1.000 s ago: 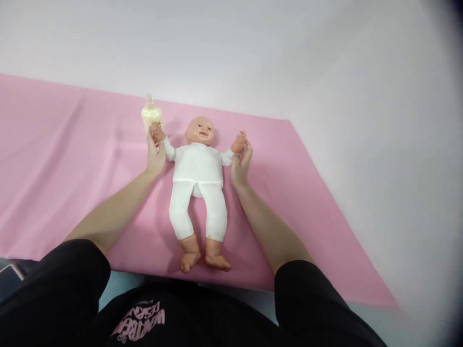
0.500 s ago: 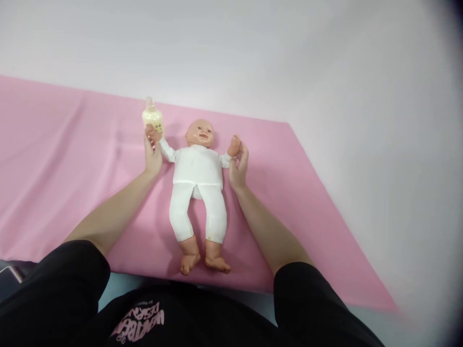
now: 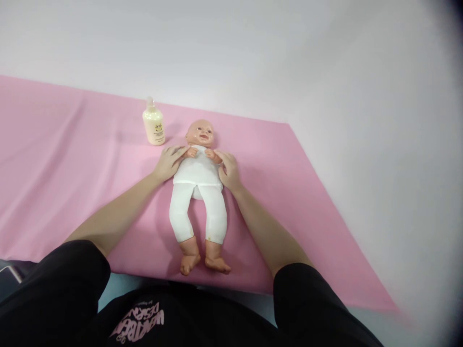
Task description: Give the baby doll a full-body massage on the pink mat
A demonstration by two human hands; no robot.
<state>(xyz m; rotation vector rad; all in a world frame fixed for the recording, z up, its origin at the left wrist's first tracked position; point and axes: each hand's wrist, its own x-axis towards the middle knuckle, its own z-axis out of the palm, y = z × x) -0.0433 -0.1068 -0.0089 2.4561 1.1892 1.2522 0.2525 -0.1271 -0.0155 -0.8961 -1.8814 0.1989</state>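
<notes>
A baby doll (image 3: 198, 171) in white clothes lies on its back on the pink cloth (image 3: 282, 193), head away from me and bare feet toward me. Both of its arms are folded in, with the small hands over the chest. My left hand (image 3: 170, 161) is wrapped round the doll's arm on the left side, fingers reaching to its wrist. On the other side my right hand (image 3: 228, 169) grips the doll's other arm near the wrist. The palms and part of the doll's sleeves are hidden.
A pump bottle (image 3: 154, 125) of pale yellow liquid stands upright on the cloth, left of the doll's head. The cloth-covered table ends at a slanting edge on the right. A white wall (image 3: 231, 58) rises behind. A dark object (image 3: 10, 282) shows at the lower left.
Both of my hands have come inward, bringing the doll's arms from spread wide to folded over its chest. The bottle, partly covered before, now shows fully and has not moved.
</notes>
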